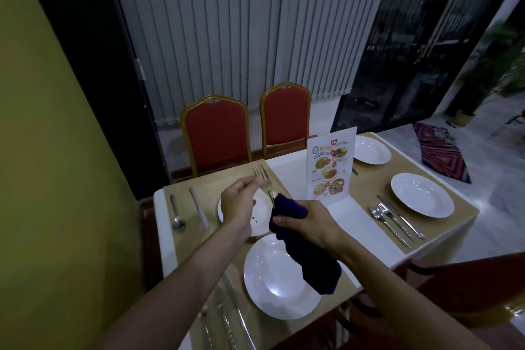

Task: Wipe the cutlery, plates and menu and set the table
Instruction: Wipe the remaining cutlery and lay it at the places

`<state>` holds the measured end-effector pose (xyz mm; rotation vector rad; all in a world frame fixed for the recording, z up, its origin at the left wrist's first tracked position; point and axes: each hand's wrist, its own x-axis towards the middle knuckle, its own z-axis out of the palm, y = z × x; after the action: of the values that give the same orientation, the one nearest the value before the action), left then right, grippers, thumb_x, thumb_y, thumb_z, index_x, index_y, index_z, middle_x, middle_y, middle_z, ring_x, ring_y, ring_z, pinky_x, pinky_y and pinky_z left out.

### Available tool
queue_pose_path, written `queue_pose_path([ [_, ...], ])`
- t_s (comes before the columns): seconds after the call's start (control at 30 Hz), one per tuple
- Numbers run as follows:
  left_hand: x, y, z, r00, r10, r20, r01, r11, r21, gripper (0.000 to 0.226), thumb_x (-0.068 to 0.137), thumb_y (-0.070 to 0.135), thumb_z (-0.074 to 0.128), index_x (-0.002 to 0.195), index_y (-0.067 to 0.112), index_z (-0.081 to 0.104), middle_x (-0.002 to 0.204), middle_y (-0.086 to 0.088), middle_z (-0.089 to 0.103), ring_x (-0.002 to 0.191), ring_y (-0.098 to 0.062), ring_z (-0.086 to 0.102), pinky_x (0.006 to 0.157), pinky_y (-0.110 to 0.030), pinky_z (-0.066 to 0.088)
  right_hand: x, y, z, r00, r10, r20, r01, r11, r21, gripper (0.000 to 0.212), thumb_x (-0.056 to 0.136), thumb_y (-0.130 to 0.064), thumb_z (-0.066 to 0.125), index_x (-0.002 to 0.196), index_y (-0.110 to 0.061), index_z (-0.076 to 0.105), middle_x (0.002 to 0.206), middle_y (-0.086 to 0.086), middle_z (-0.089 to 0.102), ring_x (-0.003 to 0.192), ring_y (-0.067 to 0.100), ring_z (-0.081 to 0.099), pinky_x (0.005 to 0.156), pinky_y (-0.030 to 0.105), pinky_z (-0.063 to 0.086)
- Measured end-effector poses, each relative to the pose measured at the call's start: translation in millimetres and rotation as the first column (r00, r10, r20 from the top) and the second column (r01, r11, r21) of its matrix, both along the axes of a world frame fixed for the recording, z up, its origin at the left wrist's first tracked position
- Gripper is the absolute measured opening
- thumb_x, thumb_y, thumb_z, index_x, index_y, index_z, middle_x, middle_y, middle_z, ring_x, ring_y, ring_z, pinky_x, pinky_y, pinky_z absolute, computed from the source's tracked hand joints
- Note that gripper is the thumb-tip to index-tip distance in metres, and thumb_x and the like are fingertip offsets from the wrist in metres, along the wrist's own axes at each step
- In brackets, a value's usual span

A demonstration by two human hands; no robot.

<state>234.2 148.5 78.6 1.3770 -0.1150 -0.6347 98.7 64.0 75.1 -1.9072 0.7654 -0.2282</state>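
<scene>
1. The left hand [238,202] is pinching a fork [262,179] just below its prongs, holding it above the table [355,224] with the prongs pointing away.
2. The right hand [306,221] is gripping a cloth [301,253], dark purple, which is wrapping the fork's handle and hanging over the near plate [278,278].
3. A speckled plate [260,221] is lying beneath the hands, partly hidden.
4. A spoon [176,214] and a knife [199,209] are lying side by side to its left.
5. A menu [331,167] is standing upright mid-table.
6. On the right, a front plate [422,194] and a back plate [370,149] are sitting, with a cutlery set [395,220] lying just beside the front one.
7. Two red chairs [216,133] are standing at the far edge.
</scene>
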Motion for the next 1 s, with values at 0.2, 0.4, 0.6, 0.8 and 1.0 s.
queue_pose_path([
  [0.2, 23.7, -0.1, -14.9, 0.977, 0.000, -0.211, 0.009, 0.999, 0.039, 0.014, 0.092, 0.032, 0.066, 0.092, 0.021, 0.073, 0.080, 0.008, 0.075, 0.081, -0.009, 0.058, 0.066, -0.025, 0.044, 38.8, 4.4, -20.7, 0.995, 0.035, -0.092, -0.052, 0.980, -0.191, 0.020, 0.081, -0.049, 0.071, 0.088, -0.030, 0.068, 0.075, -0.008, 0.073, 0.066, 0.007, 0.069, 0.070, 0.030, 0.059],
  [0.4, 83.9, 3.7, -32.8, 0.980, 0.062, -0.188, -0.066, 0.998, -0.014, 0.028, 0.102, 0.033, 0.048, 0.091, 0.025, 0.073, 0.077, 0.008, 0.059, 0.072, -0.010, 0.042, 0.065, -0.022, 0.038, 80.9, -1.1, -55.5, 0.962, 0.050, -0.267, -0.138, 0.937, -0.320, 0.026, 0.079, -0.050, 0.073, 0.098, -0.035, 0.065, 0.085, -0.012, 0.070, 0.077, 0.006, 0.064, 0.076, 0.031, 0.056],
  [0.6, 177.7, 22.8, -99.0, 0.817, -0.345, 0.461, 0.255, 0.935, 0.247, 0.027, 0.101, 0.026, 0.049, 0.104, 0.021, 0.075, 0.080, 0.005, 0.064, 0.093, -0.017, 0.058, 0.088, -0.025, 0.041, 137.9, -24.8, -72.7, 0.914, 0.011, -0.405, -0.198, 0.884, -0.424, 0.028, 0.080, -0.050, 0.070, 0.101, -0.033, 0.063, 0.080, -0.011, 0.067, 0.074, 0.008, 0.062, 0.072, 0.033, 0.056],
  [0.8, 270.8, 28.1, -177.9, 0.089, -0.936, 0.341, 0.229, 0.352, 0.907, 0.011, 0.088, 0.023, 0.064, 0.092, 0.017, 0.073, 0.093, 0.003, 0.067, 0.101, -0.017, 0.038, 0.085, -0.031, 0.041, 200.4, -40.0, -80.0, 0.943, -0.065, -0.327, -0.072, 0.918, -0.390, 0.016, 0.083, -0.047, 0.067, 0.089, -0.034, 0.060, 0.070, -0.012, 0.065, 0.066, 0.007, 0.061, 0.062, 0.027, 0.051],
  [1.0, 312.7, 12.3, -224.6, 0.347, -0.911, 0.223, 0.280, 0.328, 0.902, 0.044, 0.088, 0.011, 0.057, 0.130, 0.000, 0.051, 0.084, -0.002, 0.059, 0.080, -0.027, 0.059, 0.069, -0.033, 0.052, 229.9, -50.4, -105.0, 0.944, -0.044, -0.326, -0.060, 0.952, -0.301, 0.019, 0.086, -0.043, 0.068, 0.101, -0.033, 0.061, 0.076, -0.011, 0.070, 0.070, 0.011, 0.067, 0.065, 0.030, 0.056],
])
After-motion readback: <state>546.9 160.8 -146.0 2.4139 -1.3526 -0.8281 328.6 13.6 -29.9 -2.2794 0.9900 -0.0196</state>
